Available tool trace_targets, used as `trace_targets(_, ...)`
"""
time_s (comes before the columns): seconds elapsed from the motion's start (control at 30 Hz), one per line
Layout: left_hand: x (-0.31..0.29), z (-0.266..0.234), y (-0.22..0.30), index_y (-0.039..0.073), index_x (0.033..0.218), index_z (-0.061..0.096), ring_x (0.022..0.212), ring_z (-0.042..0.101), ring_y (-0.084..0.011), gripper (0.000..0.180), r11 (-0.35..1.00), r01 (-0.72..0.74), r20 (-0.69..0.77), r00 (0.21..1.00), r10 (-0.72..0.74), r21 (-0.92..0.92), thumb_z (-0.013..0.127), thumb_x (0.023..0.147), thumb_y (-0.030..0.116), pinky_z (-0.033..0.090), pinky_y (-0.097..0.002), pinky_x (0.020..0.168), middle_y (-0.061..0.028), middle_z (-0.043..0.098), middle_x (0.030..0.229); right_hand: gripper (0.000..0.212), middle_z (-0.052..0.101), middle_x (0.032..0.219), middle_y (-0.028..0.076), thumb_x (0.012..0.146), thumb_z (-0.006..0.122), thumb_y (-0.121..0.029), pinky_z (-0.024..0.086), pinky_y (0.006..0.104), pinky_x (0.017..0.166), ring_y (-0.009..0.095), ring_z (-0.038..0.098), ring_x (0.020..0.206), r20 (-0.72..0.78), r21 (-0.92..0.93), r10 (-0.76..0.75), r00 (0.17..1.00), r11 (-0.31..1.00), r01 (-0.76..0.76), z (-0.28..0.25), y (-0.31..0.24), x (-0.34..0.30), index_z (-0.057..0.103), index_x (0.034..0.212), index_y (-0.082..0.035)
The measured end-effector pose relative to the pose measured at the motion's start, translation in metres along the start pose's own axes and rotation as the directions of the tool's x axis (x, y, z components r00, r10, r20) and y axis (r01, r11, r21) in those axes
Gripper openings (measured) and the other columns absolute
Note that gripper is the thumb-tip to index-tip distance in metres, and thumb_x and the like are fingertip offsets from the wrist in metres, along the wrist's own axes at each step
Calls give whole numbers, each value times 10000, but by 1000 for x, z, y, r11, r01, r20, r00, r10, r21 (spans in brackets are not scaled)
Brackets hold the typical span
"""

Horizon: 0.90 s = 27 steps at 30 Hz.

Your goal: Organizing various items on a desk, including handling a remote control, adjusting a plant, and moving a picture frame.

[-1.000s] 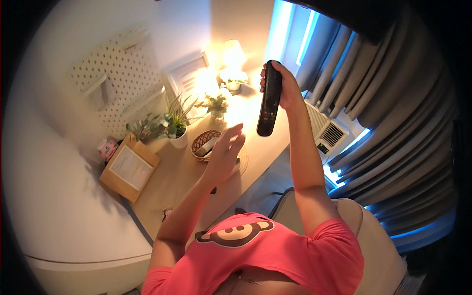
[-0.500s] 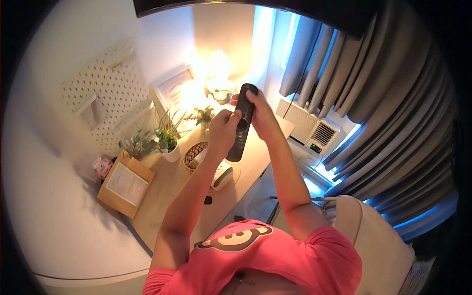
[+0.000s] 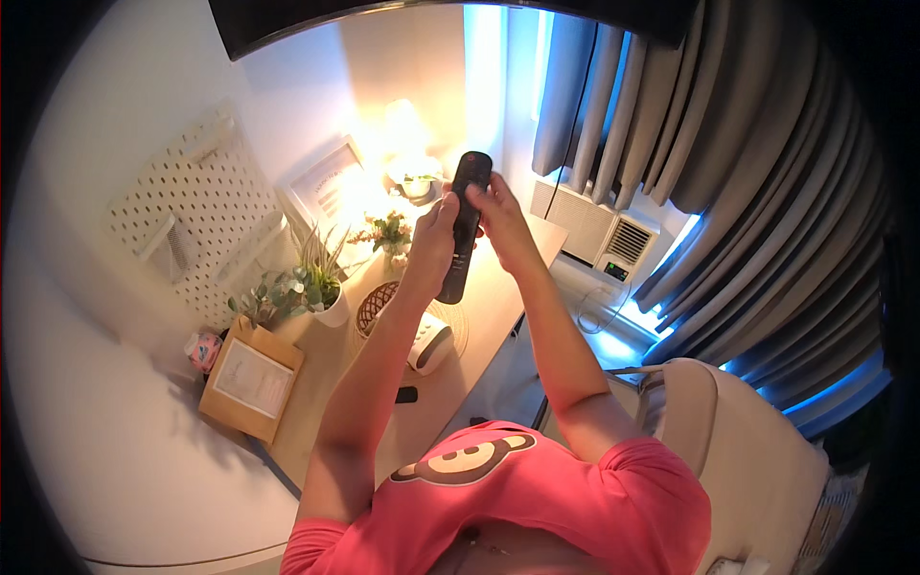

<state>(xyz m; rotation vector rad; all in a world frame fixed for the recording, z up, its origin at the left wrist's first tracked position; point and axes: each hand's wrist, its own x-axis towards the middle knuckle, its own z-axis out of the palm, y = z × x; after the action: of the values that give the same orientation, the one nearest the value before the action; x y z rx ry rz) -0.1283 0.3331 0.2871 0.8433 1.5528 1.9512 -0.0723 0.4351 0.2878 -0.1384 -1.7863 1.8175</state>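
A long black remote control (image 3: 466,230) is held up above the desk, its button side facing me and its upper end tilted slightly right. My left hand (image 3: 434,241) grips its left edge, with the thumb lying along that side. From the right, my right hand (image 3: 503,226) is closed around the upper half, its thumb resting on the buttons. Fingers behind the remote are mostly hidden. Below the hands, a white rounded device (image 3: 430,345) sits on a round woven mat beside a brown woven basket (image 3: 378,307), partly covered by my left forearm.
The wooden desk (image 3: 498,331) carries a potted plant (image 3: 332,305), flowers (image 3: 388,233), a glowing lamp (image 3: 404,129), a framed print (image 3: 254,380) and a small black object (image 3: 407,395). A window air conditioner (image 3: 628,241), grey curtains (image 3: 757,211) and a beige chair (image 3: 757,441) stand right. A dark screen edge (image 3: 335,24) hangs above.
My right thumb has slid down from near the remote's top end to the buttons lower down. My left thumb has shifted up along the edge. The whole view has turned slightly.
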Motion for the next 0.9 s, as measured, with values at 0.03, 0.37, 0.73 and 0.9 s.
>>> trace_targets(0.03,-1,1,-1,31,988,571,618,534,-83,391,999,8,28,1000,-9,37,379,947,369,423,-232,544,-57,589,737,361,582,907,112,896,495,-218,482,279,718,178,582,814,-51,248,-33,998,968,45,0,1,5,406,1175,-7)
trace_targets(0.37,-18,23,-27,45,1299,377,866,575,-273,555,879,63,-28,998,-56,473,495,842,338,432,-350,780,-186,589,962,214,567,689,123,883,415,-168,508,327,507,199,562,548,-205,431,110,973,902,-11,-18,36,26,487,990,3)
trace_targets(0.73,-112,-32,-103,4,1133,422,682,506,-94,557,972,235,-265,939,-219,28,719,699,191,454,-252,592,-42,513,819,439,602,1028,144,942,383,-376,480,341,806,234,598,911,240,242,327,914,892,-382,23,107,-42,449,1201,-26)
trace_targets(0.9,-199,-164,-159,78,1113,477,548,539,-106,350,846,83,-340,891,-300,-527,621,821,207,485,-240,479,-44,560,837,331,590,1062,125,896,499,-273,472,318,805,199,589,933,371,-437,414,831,868,-237,71,170,-97,534,1128,-39)
